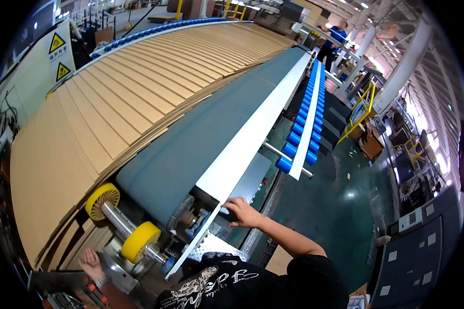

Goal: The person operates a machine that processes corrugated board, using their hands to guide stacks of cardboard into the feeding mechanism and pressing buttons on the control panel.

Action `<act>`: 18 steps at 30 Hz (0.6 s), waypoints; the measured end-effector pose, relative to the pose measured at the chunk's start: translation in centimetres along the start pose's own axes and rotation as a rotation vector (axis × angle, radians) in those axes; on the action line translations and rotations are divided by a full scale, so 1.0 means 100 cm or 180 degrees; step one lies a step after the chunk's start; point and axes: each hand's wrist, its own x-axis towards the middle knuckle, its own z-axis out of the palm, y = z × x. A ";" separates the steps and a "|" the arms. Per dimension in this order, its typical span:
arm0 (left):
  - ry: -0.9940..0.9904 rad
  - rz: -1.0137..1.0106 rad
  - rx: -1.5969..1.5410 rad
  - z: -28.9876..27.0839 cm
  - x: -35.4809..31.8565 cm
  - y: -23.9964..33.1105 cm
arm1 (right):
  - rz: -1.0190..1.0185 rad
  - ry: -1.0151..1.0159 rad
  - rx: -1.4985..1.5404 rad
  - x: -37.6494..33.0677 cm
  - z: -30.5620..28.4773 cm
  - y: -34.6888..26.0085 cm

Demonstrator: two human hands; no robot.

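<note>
Brown cardboard sheets (95, 110) lie overlapped in a long row on the left, running away along a dark grey conveyor belt (216, 123). My left hand (91, 263) is beside the near lower edge of the sheets, palm turned up, fingers loosely apart and nothing in them. My right hand (242, 212) has its bent fingers on the edge of a narrow white rail (195, 240) at the belt's near end. Between my hands, a metal shaft (119, 220) carries two yellow wheels (141, 241). Part of the right fingertips is hidden by the rail.
A wide white side rail (252, 134) borders the belt. Blue rollers (300, 129) stand right of it above a green floor (319, 206). Yellow railings (363, 113) and a dark cabinet (410, 257) are farther right. A person in blue (337, 36) stands at the far end.
</note>
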 end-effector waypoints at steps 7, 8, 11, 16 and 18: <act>-0.0772 -0.0009 -0.0234 -0.027 0.031 -0.003 | 0.0141 -0.0431 -0.0282 -0.012 0.011 0.001; -0.1037 0.0054 -0.0284 -0.028 0.032 -0.008 | 0.0257 -0.0526 -0.0543 -0.011 0.012 -0.001; -0.1052 -0.0183 -0.0456 -0.039 0.051 0.001 | 0.0164 -0.0489 -0.1257 -0.022 0.036 0.019; 0.0059 0.0066 -0.0182 -0.019 0.046 -0.006 | 0.0116 -0.0497 -0.1418 -0.027 0.038 0.021; -0.2051 -0.0004 -0.0589 -0.107 0.112 0.039 | -0.0136 -0.0634 -0.0964 0.003 0.038 0.020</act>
